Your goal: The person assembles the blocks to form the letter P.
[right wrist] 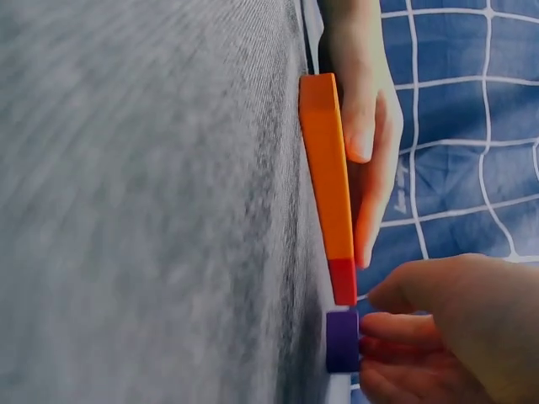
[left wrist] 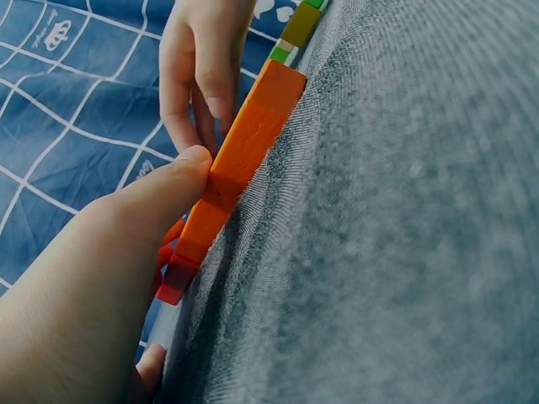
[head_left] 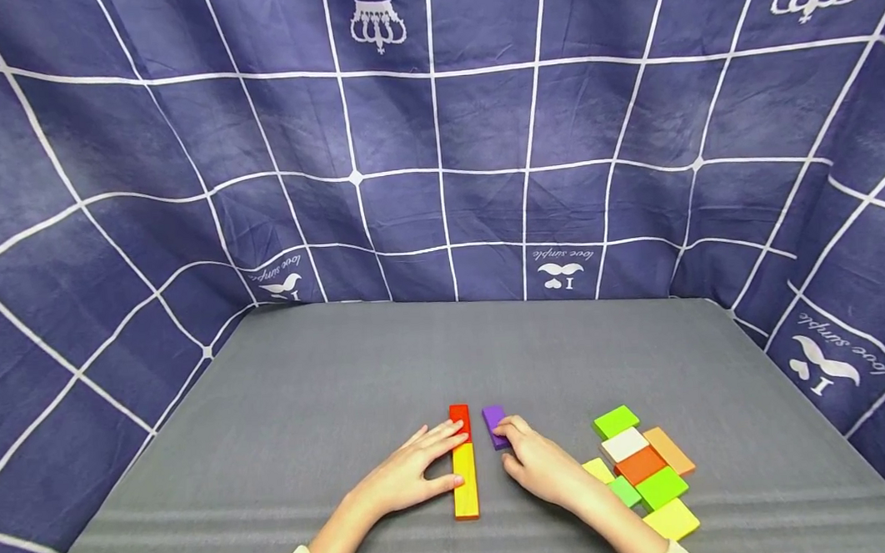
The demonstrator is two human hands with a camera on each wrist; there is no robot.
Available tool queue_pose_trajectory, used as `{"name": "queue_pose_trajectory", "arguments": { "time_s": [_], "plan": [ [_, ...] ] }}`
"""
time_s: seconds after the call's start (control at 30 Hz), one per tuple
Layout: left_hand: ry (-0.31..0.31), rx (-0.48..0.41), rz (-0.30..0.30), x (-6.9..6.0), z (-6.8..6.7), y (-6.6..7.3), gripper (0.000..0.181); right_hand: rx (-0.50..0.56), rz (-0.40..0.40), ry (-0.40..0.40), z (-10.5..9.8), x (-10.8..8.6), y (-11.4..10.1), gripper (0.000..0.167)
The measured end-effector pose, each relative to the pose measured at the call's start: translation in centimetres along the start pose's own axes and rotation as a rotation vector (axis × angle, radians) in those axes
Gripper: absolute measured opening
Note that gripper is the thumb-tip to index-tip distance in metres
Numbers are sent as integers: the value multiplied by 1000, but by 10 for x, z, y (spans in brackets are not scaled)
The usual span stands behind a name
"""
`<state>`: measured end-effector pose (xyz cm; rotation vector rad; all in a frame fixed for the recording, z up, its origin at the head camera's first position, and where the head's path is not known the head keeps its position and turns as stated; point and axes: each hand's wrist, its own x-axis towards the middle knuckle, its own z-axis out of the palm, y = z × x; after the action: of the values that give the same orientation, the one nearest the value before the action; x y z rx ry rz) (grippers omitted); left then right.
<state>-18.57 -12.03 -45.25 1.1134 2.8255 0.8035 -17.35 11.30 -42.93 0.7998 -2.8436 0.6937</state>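
In the head view a red block (head_left: 459, 414) and a yellow-orange length (head_left: 466, 497) form a straight line on the table. My left hand (head_left: 411, 477) lies on this line from the left, fingers extended over it and thumb against its near part. Just right of the red block, a purple block (head_left: 493, 420) lies slightly tilted, my right hand (head_left: 541, 463) touching it with bent-over, relaxed fingers. The right wrist view shows those fingers against the purple block (right wrist: 342, 341), the thumb apart from it. Seen from the left wrist, my thumb touches the orange side (left wrist: 253, 126).
To the right lies a loose cluster of blocks, among them a green block (head_left: 616, 422), a white block (head_left: 625, 444), an orange block (head_left: 669, 451) and a yellow block (head_left: 671, 520). A blue curtain with white lines (head_left: 484, 207) hangs behind the grey table (head_left: 328, 383).
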Motion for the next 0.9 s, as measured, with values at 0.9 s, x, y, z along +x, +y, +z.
{"name": "queue_pose_trajectory", "arguments": {
  "time_s": [0.9],
  "plan": [
    [-52,-78,-136,-3,0,5,56,-26,128,-64,5,73,16,41]
  ]
}}
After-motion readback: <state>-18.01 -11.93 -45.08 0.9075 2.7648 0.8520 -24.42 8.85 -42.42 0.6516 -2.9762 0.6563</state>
